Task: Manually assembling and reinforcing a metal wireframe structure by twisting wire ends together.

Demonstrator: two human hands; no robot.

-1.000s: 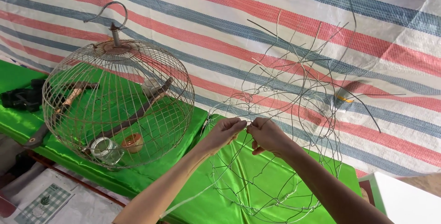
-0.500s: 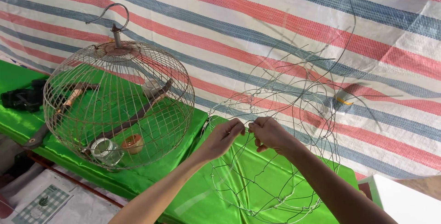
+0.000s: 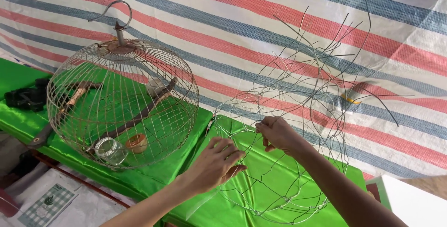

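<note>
An unfinished round frame of thin bent wire [image 3: 298,115] stands on the green satin table cover [image 3: 198,124], its loose wire ends sticking up and out at the top. My right hand [image 3: 278,134] pinches one of the frame's wires near its middle. My left hand [image 3: 215,164] rests lower down against the frame's left side, fingers spread and gripping nothing. To the left stands a finished round wire birdcage [image 3: 123,103] with a metal hook [image 3: 111,13] on top.
Inside the birdcage are a wooden perch branch [image 3: 142,110], a glass jar [image 3: 109,150] and a small orange cup [image 3: 136,142]. A black object [image 3: 25,97] lies at the far left. A striped tarp [image 3: 223,27] hangs behind. A white box [image 3: 412,199] sits at the right.
My left hand has let go of the wire beside my right hand and dropped lower and leftwards, fingers spreading. The right hand keeps its pinch on the frame.
</note>
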